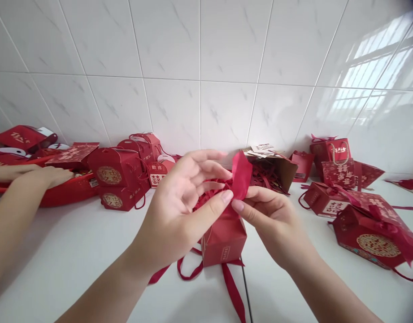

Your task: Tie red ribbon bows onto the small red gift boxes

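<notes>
A red gift box [224, 240] stands on the white table in front of me, with dark red ribbon [233, 291] trailing from under it. My right hand [271, 215] pinches a folded length of red ribbon [242, 172] between thumb and finger, above the box. Close on its left is my left hand [189, 202], fingers spread and curved, thumb apart from them. Its fingertips are by the ribbon; whether they touch it I cannot tell. Both hands partly hide the top of the box, where more red strands show.
Red gift boxes stand at left [117, 179] and right [371, 237]. A cardboard box [283, 172] of red ribbon or shreds lies against the tiled wall [226, 112]. Another person's hand [49, 176] reaches into a red tray [68, 190] at far left.
</notes>
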Tool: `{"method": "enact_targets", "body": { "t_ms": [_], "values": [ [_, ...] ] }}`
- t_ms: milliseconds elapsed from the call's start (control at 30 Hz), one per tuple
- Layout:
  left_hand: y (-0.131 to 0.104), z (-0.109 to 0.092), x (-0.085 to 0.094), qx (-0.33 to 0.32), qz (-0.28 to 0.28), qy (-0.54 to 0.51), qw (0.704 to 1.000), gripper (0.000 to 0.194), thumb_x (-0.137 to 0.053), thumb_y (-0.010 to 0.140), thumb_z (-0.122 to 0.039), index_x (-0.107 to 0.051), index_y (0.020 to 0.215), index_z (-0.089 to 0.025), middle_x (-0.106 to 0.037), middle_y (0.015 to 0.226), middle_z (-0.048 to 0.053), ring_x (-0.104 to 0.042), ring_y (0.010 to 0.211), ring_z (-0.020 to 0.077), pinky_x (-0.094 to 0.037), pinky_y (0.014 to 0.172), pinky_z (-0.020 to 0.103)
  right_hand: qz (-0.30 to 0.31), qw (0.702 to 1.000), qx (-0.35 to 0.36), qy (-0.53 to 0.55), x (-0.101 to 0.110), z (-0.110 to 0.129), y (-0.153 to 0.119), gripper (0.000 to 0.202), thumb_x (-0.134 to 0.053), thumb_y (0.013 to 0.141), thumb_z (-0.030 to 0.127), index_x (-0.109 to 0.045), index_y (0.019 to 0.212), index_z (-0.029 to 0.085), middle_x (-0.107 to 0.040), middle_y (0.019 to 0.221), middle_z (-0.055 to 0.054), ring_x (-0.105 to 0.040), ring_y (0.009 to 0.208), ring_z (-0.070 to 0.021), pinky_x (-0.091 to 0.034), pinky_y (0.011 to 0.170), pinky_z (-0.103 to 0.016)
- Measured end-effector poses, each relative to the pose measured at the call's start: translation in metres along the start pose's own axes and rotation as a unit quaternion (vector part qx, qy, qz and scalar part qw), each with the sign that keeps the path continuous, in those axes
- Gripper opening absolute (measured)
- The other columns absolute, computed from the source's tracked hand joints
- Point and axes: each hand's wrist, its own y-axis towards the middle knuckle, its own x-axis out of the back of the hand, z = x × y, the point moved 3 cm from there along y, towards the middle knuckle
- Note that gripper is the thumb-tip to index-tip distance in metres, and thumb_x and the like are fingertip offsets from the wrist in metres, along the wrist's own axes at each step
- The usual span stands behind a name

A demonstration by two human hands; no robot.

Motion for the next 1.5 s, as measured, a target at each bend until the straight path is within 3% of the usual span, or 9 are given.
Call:
{"method": "enact_targets", "body": {
  "t_ms": [67,167,267,467,733,933,1100,1300,1500],
  "values": [
    [0.001,0.003,0.0,0.016,-0.022,0.014,1.0,0.027,-0.066,0.079,-0.019,-0.06,0.103,-0.027,-0.063,0.1,0.002,-0.059,0.101,0.0174,-0.051,0.085,0.027,-0.009,1.0,0.018,-0.006,0.003,0.003,0.0,0.01,-0.07,0.077,0.029,-0.07,0.086,0.024,-0.071,0.085,-0.003,-0.065,0.074,-0.0163,-0.054,0.065,-0.029],
    [0.003,0.01,-0.005,0.096,0.061,0.013,0.993,0.014,-0.06,0.084,-0.029,-0.064,0.096,-0.022,-0.065,0.097,0.004,-0.062,0.091,0.0188,-0.053,0.076,0.027,0.01,0.999,0.029,-0.025,0.002,0.006,-0.001,0.009,-0.068,0.08,0.028,-0.07,0.087,0.024,-0.071,0.087,-0.003,-0.066,0.079,-0.0172,-0.055,0.069,-0.03],
    [0.004,0.015,-0.01,0.144,0.13,-0.022,0.981,0.02,-0.055,0.088,-0.035,-0.066,0.097,-0.021,-0.067,0.09,0.004,-0.063,0.082,0.0176,-0.052,0.071,0.028,0.045,0.998,0.03,-0.032,-0.003,0.008,-0.002,0.009,-0.064,0.083,0.027,-0.068,0.091,0.024,-0.071,0.089,-0.003,-0.066,0.082,-0.0164,-0.055,0.074,-0.03],
    [0.01,0.025,-0.004,0.183,0.152,0.017,0.971,0.031,-0.053,0.086,-0.038,-0.06,0.064,-0.017,-0.052,0.061,-0.001,-0.049,0.057,0.0109,-0.04,0.052,0.022,0.07,0.994,0.035,-0.079,-0.001,0.007,-0.003,0.007,-0.061,0.085,0.029,-0.061,0.083,0.022,-0.068,0.088,-0.004,-0.063,0.078,-0.0156,-0.053,0.075,-0.031],
    [0.012,0.018,0.002,0.134,0.16,0.1,0.973,0.026,-0.054,0.086,-0.038,-0.067,0.074,-0.019,-0.063,0.073,0.002,-0.059,0.071,0.0156,-0.046,0.061,0.024,0.078,0.974,0.088,-0.196,-0.002,0.01,-0.007,0.006,-0.057,0.087,0.027,-0.059,0.083,0.022,-0.061,0.079,-0.002,-0.056,0.073,-0.015,-0.048,0.066,-0.028],
    [0.009,0.015,0.001,0.133,0.119,0.058,0.982,0.012,-0.061,0.082,-0.028,-0.069,0.081,-0.02,-0.067,0.081,0.002,-0.062,0.077,0.0162,-0.048,0.065,0.024,0.052,0.962,0.109,-0.244,-0.006,0.008,-0.008,0.003,-0.059,0.085,0.023,-0.06,0.083,0.023,-0.064,0.078,-0.001,-0.058,0.071,-0.0148,-0.047,0.062,-0.026],
    [0.014,0.017,0.012,0.107,0.008,-0.092,0.99,0.008,-0.061,0.083,-0.027,-0.064,0.084,-0.02,-0.068,0.085,0.002,-0.063,0.083,0.0164,-0.05,0.075,0.027,-0.007,0.958,0.158,-0.241,0.006,0.017,-0.005,0.005,-0.063,0.083,0.024,-0.068,0.085,0.024,-0.064,0.112,-0.005,-0.056,0.11,-0.023,-0.047,0.091,-0.037],
    [0.028,0.019,0.033,0.062,-0.09,-0.214,0.971,0.015,-0.051,0.088,-0.015,-0.059,0.075,-0.017,-0.062,0.075,0.001,-0.061,0.077,0.0134,-0.049,0.075,0.028,-0.22,0.953,0.173,-0.118,0.057,0.035,0.008,0.004,-0.071,0.076,0.025,-0.068,0.078,0.025,-0.068,0.08,0.001,-0.065,0.081,-0.0164,-0.054,0.078,-0.033],
    [0.032,0.013,0.041,0.105,-0.12,-0.3,0.94,0.02,-0.045,0.089,-0.01,-0.056,0.073,-0.016,-0.055,0.07,0.0,-0.055,0.068,0.0113,-0.046,0.065,0.025,-0.25,0.949,0.183,-0.062,0.08,0.051,0.008,0.004,-0.068,0.078,0.023,-0.066,0.075,0.025,-0.066,0.082,0.002,-0.064,0.083,-0.0166,-0.053,0.077,-0.034]
  ]
}}
